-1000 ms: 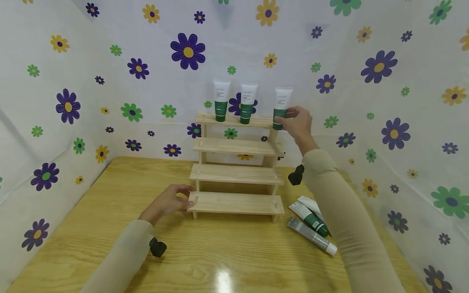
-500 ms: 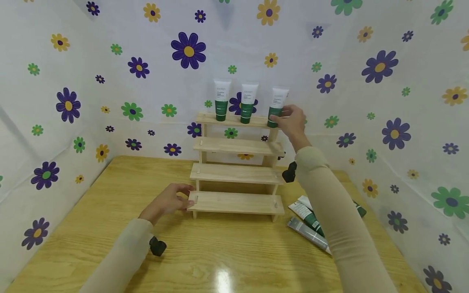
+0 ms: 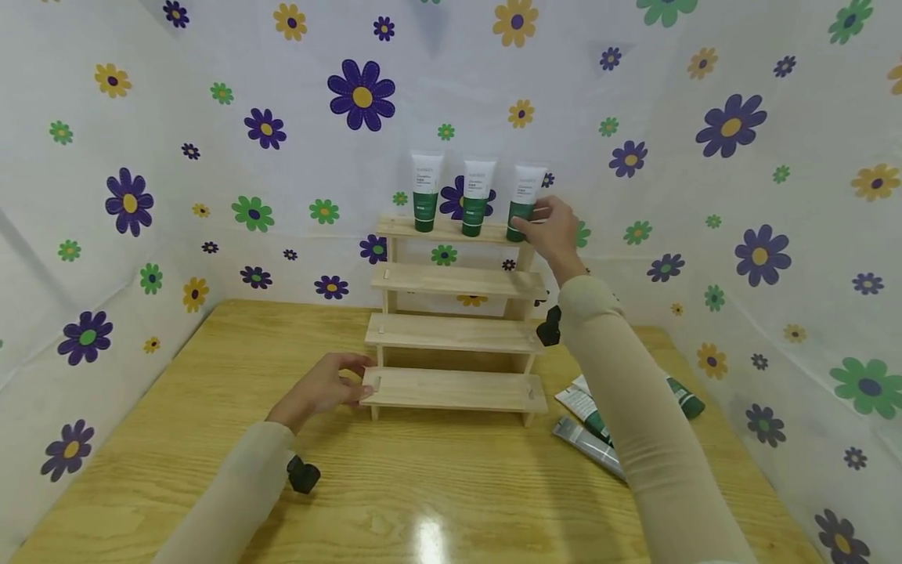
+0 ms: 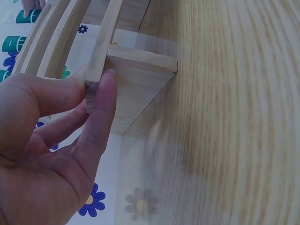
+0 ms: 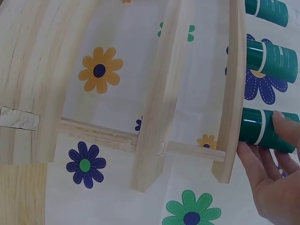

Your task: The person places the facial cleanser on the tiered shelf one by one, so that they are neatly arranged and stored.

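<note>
A wooden four-step display rack (image 3: 454,389) stands on the table. My left hand (image 3: 326,392) pinches the left end of its lowest shelf; in the left wrist view the thumb and fingers (image 4: 104,101) lie on either side of the board. My right hand (image 3: 557,233) grips a white-and-green squeeze tube (image 3: 524,196) by its green cap end, at the right of the top shelf (image 3: 451,229). The right wrist view has this tube's cap (image 5: 253,126) right at the shelf edge. Two matching tubes, one at left (image 3: 426,192) and one in the middle (image 3: 477,197), stand upright on that shelf, caps down.
Right of the rack, several tubes lie on the table, partly hidden by my right sleeve: a grey tube (image 3: 588,446), a white-and-green tube (image 3: 586,411) and a green-ended tube (image 3: 685,399). A flower-printed cloth (image 3: 282,188) hangs behind and at both sides.
My right hand has moved left along the top shelf with the tube, bringing it closer to the middle one. The left hand keeps its place on the lowest shelf.
</note>
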`<control>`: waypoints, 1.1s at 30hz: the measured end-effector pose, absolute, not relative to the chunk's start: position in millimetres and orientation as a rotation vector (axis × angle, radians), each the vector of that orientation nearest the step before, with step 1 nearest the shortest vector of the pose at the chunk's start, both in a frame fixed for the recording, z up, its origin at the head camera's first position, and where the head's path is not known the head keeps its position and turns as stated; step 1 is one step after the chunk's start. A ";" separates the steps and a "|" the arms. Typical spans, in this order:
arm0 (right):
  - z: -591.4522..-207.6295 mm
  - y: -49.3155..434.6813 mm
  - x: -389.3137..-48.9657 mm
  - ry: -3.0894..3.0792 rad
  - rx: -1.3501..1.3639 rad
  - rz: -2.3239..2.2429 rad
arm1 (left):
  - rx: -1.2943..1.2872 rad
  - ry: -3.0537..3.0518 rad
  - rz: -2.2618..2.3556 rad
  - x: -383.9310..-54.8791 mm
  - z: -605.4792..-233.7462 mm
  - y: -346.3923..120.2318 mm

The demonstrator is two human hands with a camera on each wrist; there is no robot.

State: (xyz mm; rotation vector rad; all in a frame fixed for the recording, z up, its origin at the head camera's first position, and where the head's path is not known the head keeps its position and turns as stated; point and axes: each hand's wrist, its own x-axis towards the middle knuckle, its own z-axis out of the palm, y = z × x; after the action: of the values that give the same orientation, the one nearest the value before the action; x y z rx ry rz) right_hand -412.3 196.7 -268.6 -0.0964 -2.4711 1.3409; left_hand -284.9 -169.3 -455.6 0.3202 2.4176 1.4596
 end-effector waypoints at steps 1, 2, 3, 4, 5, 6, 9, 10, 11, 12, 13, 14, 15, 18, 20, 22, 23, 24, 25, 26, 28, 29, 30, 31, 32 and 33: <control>-269.1 196.8 -412.9 -2.473 -0.093 1.332 | 0.326 2.417 1.460 -284.5 -455.4 -169.4; -269.4 196.7 -413.5 -2.474 -0.088 1.328 | 0.330 2.417 1.460 -284.1 -455.3 -169.4; -269.5 196.5 -413.7 -2.476 -0.084 1.320 | 0.332 2.415 1.466 -283.8 -455.2 -169.2; -269.1 197.0 -413.9 -2.478 -0.083 1.316 | 0.335 2.415 1.467 -284.2 -455.0 -168.4; -268.5 197.4 -414.0 -2.479 -0.079 1.313 | 0.339 2.414 1.468 -284.7 -454.8 -167.7; -267.9 197.9 -414.1 -2.480 -0.075 1.312 | 0.343 2.413 1.470 -285.3 -454.6 -167.0; -266.2 199.8 -413.8 -2.481 -0.066 1.301 | 0.347 2.407 1.477 -286.9 -454.4 -164.5; -265.6 200.6 -413.6 -2.485 -0.066 1.295 | 0.348 2.404 1.478 -287.4 -454.6 -163.7; -264.9 201.4 -413.4 -2.491 -0.069 1.294 | 0.348 2.403 1.479 -287.7 -454.5 -162.7; -264.3 202.3 -413.2 -2.498 -0.072 1.294 | 0.356 2.402 1.480 -287.6 -454.7 -161.9; -264.1 202.6 -413.0 -2.502 -0.073 1.303 | 0.358 2.402 1.479 -287.5 -455.3 -161.7; -264.2 202.4 -412.9 -2.511 -0.074 1.301 | 0.356 2.402 1.477 -287.0 -455.9 -162.0; -264.4 202.3 -412.9 -2.521 -0.072 1.302 | 0.348 2.407 1.471 -286.4 -456.0 -162.4; -264.2 203.7 -411.3 -2.543 -0.052 1.314 | 0.337 2.418 1.464 -284.9 -455.4 -163.3; -265.1 204.7 -409.5 -2.553 -0.043 1.313 | 0.332 2.420 1.461 -283.7 -454.9 -165.5; -264.3 208.9 -405.8 -2.553 -0.045 1.331 | 0.344 2.414 1.474 -283.6 -454.6 -165.4; -263.8 211.2 -403.7 -2.553 -0.047 1.345 | 0.354 2.411 1.478 -283.7 -454.7 -165.2; -263.6 214.0 -401.9 -2.555 -0.051 1.350 | 0.357 2.409 1.478 -283.6 -454.7 -165.1; -263.3 216.6 -399.9 -2.552 -0.046 1.367 | 0.353 2.410 1.478 -283.6 -454.9 -165.1; -263.0 219.0 -398.1 -2.551 -0.040 1.382 | 0.343 2.411 1.480 -283.2 -454.9 -165.1; -262.3 224.0 -394.5 -2.563 -0.038 1.389 | 0.331 2.412 1.478 -282.9 -454.9 -166.0; -262.0 226.4 -393.0 -2.572 -0.039 1.386 | 0.321 2.412 1.478 -282.8 -454.9 -166.5; -261.7 229.2 -391.5 -2.578 -0.041 1.384 | 0.316 2.412 1.476 -282.6 -455.0 -166.9; -261.7 231.9 -390.0 -2.588 -0.041 1.375 | 0.314 2.413 1.474 -282.5 -455.0 -167.4; -261.9 234.6 -388.2 -2.601 -0.043 1.367 | 0.305 2.413 1.473 -282.3 -455.1 -167.9; -262.3 237.6 -386.4 -2.616 -0.039 1.358 | 0.309 2.417 1.467 -282.3 -455.0 -168.5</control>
State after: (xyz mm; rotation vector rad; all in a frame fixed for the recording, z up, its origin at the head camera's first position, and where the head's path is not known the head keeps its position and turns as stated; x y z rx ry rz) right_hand -386.4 237.6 -262.3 -0.0385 -2.6162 1.3584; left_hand -282.3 -168.5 -455.0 0.3087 2.4175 1.4671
